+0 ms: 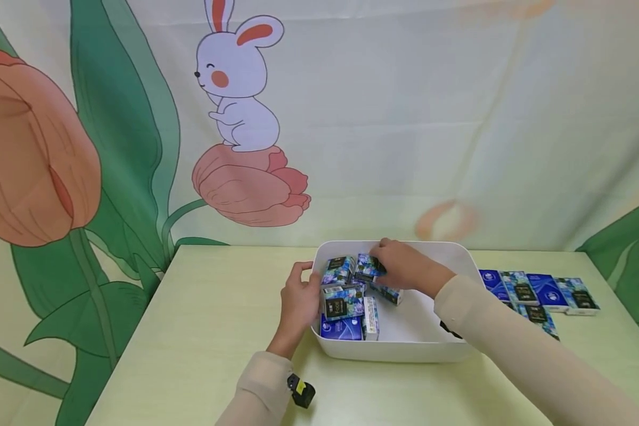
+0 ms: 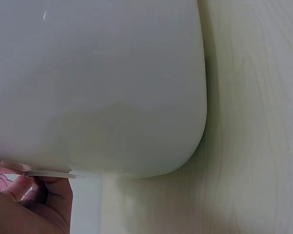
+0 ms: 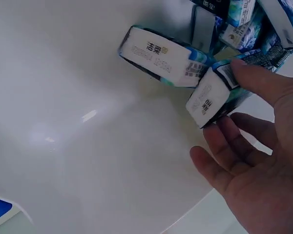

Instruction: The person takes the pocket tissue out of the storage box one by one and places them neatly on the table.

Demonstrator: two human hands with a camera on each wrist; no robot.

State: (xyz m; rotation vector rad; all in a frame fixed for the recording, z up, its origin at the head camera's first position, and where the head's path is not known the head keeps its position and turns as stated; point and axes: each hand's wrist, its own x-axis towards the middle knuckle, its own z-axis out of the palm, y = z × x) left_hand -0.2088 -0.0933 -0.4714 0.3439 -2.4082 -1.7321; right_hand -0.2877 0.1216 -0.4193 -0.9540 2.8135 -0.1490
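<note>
A white plastic bin (image 1: pixel 394 351) stands on the table with several pocket tissue packs in its left half. At the bin's left wall, my left hand (image 1: pixel 300 302) grips the rim; the left wrist view shows its fingers (image 2: pixel 58 197) at the rim beside the bin's outer wall (image 2: pixel 112 97). My right hand (image 1: pixel 412 269) reaches inside over the far part of the pile. It pinches a floral blue-and-black tissue pack (image 3: pixel 207 100), thumb on top and fingers beneath. Another floral pack (image 3: pixel 158 56) lies right beside it, and a plain blue pack (image 1: pixel 341 328) sits in the near left corner.
Right of the bin, several blue packs (image 1: pixel 547 291) and floral packs (image 1: pixel 580 294) lie in rows on the pale wooden table (image 1: pixel 207 331), partly behind my right sleeve. A printed cloth (image 1: pixel 378 118) with a rabbit and tulips hangs behind the table's far edge.
</note>
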